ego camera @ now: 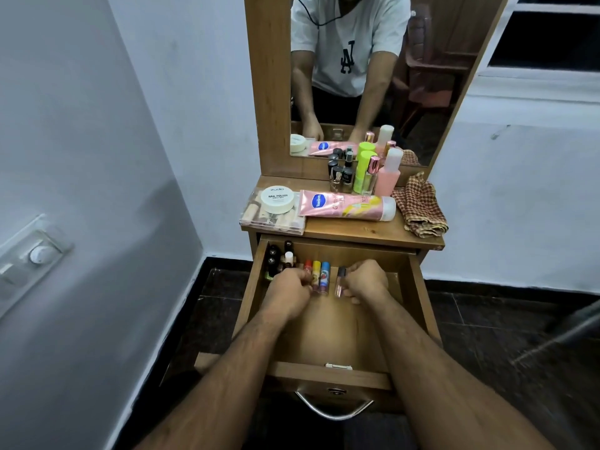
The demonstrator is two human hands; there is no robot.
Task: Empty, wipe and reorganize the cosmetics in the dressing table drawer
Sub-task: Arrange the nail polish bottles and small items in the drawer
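The wooden drawer is pulled out under the dressing table top. At its back left stand several small dark bottles. Three lip balm sticks, red, yellow and blue, lie side by side in a row. My left hand has its fingers curled at the near ends of those sticks. My right hand has curled fingers and holds a small clear roll-on vial against the drawer floor. What else either hand holds is hidden under the knuckles.
On the table top lie a clear box with a white nail polish jar, a pink Vaseline tube, several upright bottles and a checked cloth. The mirror stands behind. A wall is to the left.
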